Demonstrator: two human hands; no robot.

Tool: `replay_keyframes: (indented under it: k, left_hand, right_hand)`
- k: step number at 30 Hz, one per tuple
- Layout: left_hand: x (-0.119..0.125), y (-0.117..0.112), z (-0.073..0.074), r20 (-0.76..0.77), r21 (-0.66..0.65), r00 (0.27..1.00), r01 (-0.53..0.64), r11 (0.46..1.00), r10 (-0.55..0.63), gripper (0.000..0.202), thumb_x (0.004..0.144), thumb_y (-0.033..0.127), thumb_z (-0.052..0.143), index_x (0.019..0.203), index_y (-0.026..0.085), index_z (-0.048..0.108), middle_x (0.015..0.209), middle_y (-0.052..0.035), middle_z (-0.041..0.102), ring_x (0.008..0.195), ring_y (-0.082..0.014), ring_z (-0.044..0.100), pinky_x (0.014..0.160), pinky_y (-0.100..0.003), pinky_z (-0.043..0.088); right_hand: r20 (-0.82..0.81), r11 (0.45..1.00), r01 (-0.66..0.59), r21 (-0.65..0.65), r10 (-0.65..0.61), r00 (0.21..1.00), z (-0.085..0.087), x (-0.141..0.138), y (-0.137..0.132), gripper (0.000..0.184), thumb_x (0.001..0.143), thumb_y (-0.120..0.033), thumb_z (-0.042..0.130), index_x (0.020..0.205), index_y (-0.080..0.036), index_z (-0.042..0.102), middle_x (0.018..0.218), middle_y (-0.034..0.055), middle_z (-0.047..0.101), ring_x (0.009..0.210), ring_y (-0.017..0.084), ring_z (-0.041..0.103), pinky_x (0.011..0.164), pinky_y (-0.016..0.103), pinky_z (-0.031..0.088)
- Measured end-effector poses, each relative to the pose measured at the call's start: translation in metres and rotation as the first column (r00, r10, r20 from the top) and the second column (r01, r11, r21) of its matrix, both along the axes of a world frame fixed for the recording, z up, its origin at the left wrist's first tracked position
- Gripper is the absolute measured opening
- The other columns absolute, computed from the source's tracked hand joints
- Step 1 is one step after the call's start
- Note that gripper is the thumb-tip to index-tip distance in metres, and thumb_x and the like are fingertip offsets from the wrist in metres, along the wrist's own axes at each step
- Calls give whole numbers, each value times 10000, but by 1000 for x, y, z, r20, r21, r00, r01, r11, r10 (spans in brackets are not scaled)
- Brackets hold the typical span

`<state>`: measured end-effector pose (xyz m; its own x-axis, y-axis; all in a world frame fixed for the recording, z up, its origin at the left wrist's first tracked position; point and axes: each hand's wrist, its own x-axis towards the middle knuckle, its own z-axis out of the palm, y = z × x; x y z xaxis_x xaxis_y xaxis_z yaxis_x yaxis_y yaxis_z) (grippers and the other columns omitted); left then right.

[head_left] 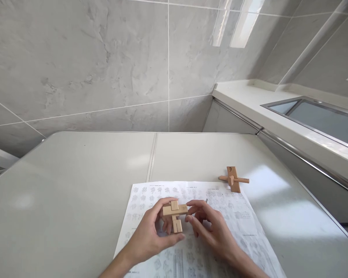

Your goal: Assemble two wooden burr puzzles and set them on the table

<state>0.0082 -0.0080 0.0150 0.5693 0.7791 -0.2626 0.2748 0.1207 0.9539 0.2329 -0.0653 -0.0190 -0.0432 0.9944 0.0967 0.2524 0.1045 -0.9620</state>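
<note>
My left hand (146,233) grips a partly joined wooden burr puzzle (175,210), with fingers behind it and the thumb below. Its interlocked light-wood bars form a cross, and the lower block carries a dark line on its end. Close by the cross's right end is my right hand (213,227), its thumb and index finger apart and the other fingers curled. Whether a fingertip touches the wood I cannot tell. Both hands are above a printed sheet (240,239) showing rows of small diagrams.
Another set of crossed wooden pieces (234,181), one marked with a symbol, rests at the sheet's far right corner. Beneath is a pale table (75,193) with a seam. A grey tiled wall (104,58) stands behind, and a white counter (240,94) with a sink runs along the right.
</note>
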Motion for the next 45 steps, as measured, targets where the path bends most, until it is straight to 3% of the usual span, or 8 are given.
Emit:
replay_keyframes:
  k: [6,11,15,28,32,36,39,45]
  left_hand:
    - [1,4,2,50,-40,972,-229,973,230,725,892,480,872,1489,274,517,1208,-86,733,1101,-287,722,950,-403,591]
    - [2,4,-1,78,-28,972,-221,975,223,760,889,516,871,1494,247,499,1191,-91,737,1156,-296,721,923,-373,594]
    - [2,4,-4,61,2,972,-226,974,225,743,892,522,861,1487,246,513,1123,-66,747,1150,-295,731,908,-360,598]
    - [2,4,-7,80,13,971,-228,973,227,730,896,483,860,1487,248,502,1137,-76,733,1107,-296,738,913,-390,598]
    - [3,4,-2,45,34,976,-216,976,214,722,918,479,839,1506,247,490,1113,-66,741,1115,-292,735,916,-389,590]
    - [4,4,2,28,27,975,-220,975,219,710,922,459,833,1509,249,492,1085,-56,751,1138,-300,739,946,-407,587]
    - [4,4,1,28,27,974,-227,973,227,699,908,457,841,1487,252,508,1185,-79,753,1191,-309,728,984,-417,584]
    - [1,6,-6,14,44,969,-248,968,247,724,877,493,872,1476,275,529,1315,-114,736,1118,-303,741,945,-421,599]
  right_hand:
    - [179,994,-53,99,35,983,-2,-1,1,117,1023,-224,622,1132,-249,655,938,29,744,682,162,678,567,255,540]
    - [367,947,-228,228,133,921,-3,-3,-2,377,955,-105,678,1290,-272,634,1213,74,710,971,223,728,826,359,638]
    - [465,920,-316,231,181,867,-1,-6,-4,574,911,-51,739,1420,-267,585,1332,108,663,1162,280,682,972,443,635]
    - [543,891,-366,269,173,821,6,-7,-4,525,942,-73,723,1415,-260,592,1454,122,662,1209,308,658,1011,500,632]
    - [504,888,-355,293,172,846,4,-8,-3,502,950,-63,692,1394,-280,604,1352,88,714,1151,287,665,985,470,622]
    - [452,907,-262,329,92,887,-2,-12,-3,259,980,-77,641,1140,-280,626,1108,39,738,981,247,687,859,396,607]
    - [436,931,-166,324,8,900,-7,-13,-3,213,988,-64,573,1027,-272,547,964,28,700,846,241,664,736,372,582]
    - [413,953,-60,296,-71,908,-12,-11,-1,332,986,-60,559,1244,-265,515,991,54,691,897,270,680,749,392,610]
